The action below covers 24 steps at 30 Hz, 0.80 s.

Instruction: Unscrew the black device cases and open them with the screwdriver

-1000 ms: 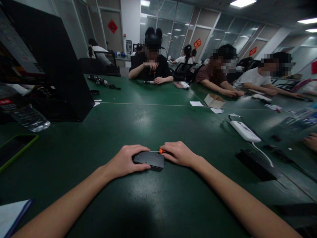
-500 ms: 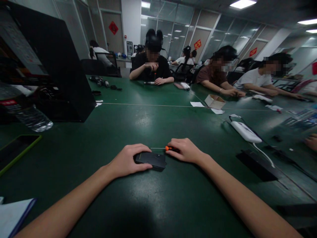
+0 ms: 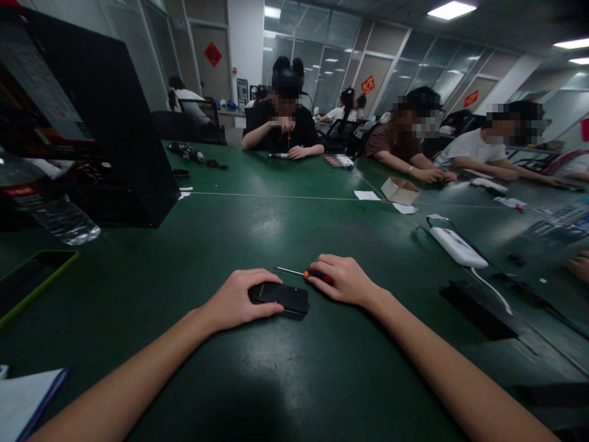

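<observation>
While the left hand (image 3: 232,301) clasps a flat black slab (image 3: 281,297), the right hand (image 3: 346,281) pinches a slim orange-collared screwdriver (image 3: 297,272).

Left hand (image 3: 235,300), right hand (image 3: 346,280) (both curled)

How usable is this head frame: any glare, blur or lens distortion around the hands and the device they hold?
Head view: wide-angle bending stretches both forearms; ceiling lights leave soft glare patches on the green table near the black device; left hand, right hand and screwdriver are dim but sharp; the far right edge smears.
</observation>
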### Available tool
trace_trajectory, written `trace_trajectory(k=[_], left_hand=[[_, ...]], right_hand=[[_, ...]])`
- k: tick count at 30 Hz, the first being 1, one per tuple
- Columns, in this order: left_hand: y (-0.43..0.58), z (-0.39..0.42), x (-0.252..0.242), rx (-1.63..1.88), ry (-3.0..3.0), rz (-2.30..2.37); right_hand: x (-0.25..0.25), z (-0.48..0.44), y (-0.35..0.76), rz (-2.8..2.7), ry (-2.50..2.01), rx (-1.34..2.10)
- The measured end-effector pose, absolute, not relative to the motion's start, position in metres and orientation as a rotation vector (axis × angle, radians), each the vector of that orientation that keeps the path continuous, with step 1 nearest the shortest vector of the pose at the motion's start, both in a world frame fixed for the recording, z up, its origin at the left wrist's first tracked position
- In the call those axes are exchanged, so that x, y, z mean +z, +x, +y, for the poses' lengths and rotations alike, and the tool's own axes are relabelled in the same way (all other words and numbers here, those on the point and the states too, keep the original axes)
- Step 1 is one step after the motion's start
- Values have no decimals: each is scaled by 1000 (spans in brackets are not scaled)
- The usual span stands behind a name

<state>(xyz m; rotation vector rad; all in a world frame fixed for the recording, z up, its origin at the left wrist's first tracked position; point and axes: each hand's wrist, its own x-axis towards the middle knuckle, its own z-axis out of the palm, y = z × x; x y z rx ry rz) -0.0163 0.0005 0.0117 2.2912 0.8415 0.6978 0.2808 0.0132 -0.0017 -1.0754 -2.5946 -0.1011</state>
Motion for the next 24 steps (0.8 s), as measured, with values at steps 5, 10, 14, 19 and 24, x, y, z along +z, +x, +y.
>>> trace_trajectory(k=[5,10,14,19,24], left_hand=[[-16,-1,14,702,2269,855],[-15,-1,12,722,2254,864],[-15,-1,12,752,2251,850],[-14,-3,13,788,2240,840],[-14,-2,12,796,2219,848]], right_hand=[[-2,12,281,-2566,-967,-125],[-3,4,271,-2528,-702,-92],[-1,-5,255,-2534,-573,-91],[1,-12,244,-2512,-566,-97],[1,-13,244,-2447,-584,-100]])
